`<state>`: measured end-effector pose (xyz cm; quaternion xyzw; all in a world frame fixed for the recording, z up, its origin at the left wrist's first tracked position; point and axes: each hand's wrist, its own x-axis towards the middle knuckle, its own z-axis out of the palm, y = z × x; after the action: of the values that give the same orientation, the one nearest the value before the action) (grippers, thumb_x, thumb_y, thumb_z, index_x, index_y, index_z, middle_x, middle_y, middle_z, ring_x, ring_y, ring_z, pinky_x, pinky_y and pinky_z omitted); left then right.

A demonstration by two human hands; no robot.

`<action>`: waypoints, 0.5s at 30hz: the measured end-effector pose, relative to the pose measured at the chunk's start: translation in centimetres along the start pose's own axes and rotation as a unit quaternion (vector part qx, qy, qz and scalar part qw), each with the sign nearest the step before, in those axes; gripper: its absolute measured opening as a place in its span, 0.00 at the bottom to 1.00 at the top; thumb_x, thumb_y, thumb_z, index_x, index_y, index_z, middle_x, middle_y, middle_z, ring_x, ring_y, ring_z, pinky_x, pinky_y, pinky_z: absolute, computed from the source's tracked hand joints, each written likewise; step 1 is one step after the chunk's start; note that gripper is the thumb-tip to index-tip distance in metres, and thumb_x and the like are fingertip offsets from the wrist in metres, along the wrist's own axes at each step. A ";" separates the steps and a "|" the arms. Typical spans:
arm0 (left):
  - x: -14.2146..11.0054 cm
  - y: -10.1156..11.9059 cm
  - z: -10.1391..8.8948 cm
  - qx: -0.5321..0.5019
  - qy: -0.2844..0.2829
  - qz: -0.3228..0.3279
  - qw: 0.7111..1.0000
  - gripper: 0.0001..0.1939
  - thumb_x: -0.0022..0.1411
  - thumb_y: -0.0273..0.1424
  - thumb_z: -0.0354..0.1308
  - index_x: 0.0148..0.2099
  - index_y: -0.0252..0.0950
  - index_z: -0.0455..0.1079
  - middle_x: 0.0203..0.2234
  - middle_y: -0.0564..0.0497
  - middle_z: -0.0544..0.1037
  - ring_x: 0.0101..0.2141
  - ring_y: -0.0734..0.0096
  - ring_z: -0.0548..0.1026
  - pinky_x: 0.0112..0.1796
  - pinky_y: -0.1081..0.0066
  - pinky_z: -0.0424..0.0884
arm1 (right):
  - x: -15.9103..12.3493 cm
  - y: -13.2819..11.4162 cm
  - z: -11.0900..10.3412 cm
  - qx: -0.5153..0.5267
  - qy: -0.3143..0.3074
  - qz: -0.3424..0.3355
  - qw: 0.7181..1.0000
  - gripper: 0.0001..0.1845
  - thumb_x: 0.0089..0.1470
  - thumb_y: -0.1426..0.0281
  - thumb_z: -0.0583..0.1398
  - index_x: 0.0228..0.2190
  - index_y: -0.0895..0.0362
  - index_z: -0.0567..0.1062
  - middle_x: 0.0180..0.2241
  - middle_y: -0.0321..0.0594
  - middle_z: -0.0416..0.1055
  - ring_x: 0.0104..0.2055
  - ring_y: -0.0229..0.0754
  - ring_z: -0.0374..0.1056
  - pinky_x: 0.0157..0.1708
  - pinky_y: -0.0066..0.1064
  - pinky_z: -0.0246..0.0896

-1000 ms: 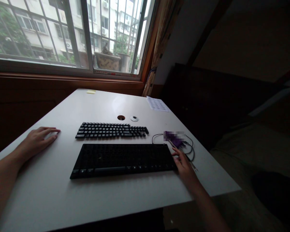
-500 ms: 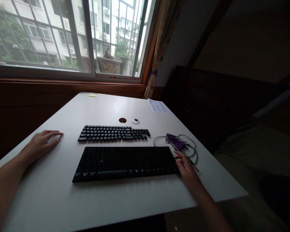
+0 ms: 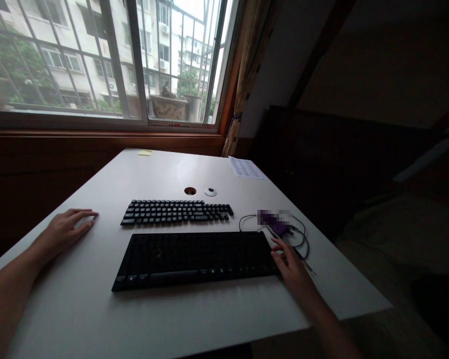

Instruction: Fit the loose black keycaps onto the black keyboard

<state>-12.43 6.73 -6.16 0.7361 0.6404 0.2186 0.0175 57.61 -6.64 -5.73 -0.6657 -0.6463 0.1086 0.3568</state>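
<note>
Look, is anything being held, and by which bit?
Left hand: nothing. Right hand: at the right end of the black keyboard; a hold can't be told.

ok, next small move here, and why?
Probably bring the left hand to the left end of the black plastic keyboard to steady it: that hand lies on the white desk, clear of the keyboard, while the right hand is at the right end.

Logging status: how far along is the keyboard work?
Loose keycaps lie in rows behind the keyboard, so removal looks mostly done, if caps are coming off. In hand: right hand at its right edge, left hand on the desk; no cap visible in either. Left, probably: the capped front row.
</note>
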 end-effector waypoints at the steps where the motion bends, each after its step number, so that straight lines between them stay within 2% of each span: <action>1: 0.0 0.0 0.0 0.001 -0.001 -0.001 1.000 0.32 0.62 0.52 0.47 0.54 0.36 0.76 0.54 0.38 0.75 0.53 0.48 0.74 0.59 0.53 0.66 | 0.0 0.0 0.0 -0.001 0.001 -0.003 1.000 0.23 0.65 0.55 0.52 0.58 0.49 0.67 0.49 0.45 0.71 0.51 0.49 0.69 0.53 0.44 0.66; 5: -0.1 0.3 -0.2 0.004 0.004 0.001 1.000 0.31 0.62 0.52 0.47 0.54 0.37 0.76 0.53 0.40 0.75 0.53 0.51 0.75 0.58 0.55 0.67 | 0.1 0.1 0.1 -0.003 0.011 0.000 1.000 0.23 0.66 0.55 0.51 0.57 0.49 0.68 0.50 0.44 0.71 0.53 0.49 0.68 0.56 0.44 0.63; 12: 0.0 0.1 0.0 0.013 0.018 0.018 1.000 0.31 0.62 0.52 0.47 0.53 0.37 0.76 0.51 0.41 0.76 0.51 0.52 0.75 0.56 0.54 0.69 | 0.1 0.2 0.1 -0.003 0.010 -0.004 1.000 0.23 0.67 0.56 0.50 0.57 0.49 0.68 0.50 0.44 0.71 0.55 0.49 0.68 0.56 0.43 0.63; 15: 0.0 -0.1 0.1 0.011 0.019 0.016 1.000 0.31 0.63 0.51 0.47 0.53 0.36 0.76 0.51 0.41 0.76 0.51 0.52 0.75 0.57 0.52 0.68 | 0.1 0.3 0.1 -0.004 0.005 0.004 1.000 0.24 0.66 0.55 0.51 0.58 0.49 0.67 0.50 0.44 0.71 0.52 0.49 0.69 0.53 0.42 0.65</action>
<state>-12.54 6.74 -6.31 0.7421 0.6313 0.2251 -0.0062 57.78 -6.48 -5.92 -0.6701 -0.6423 0.1043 0.3572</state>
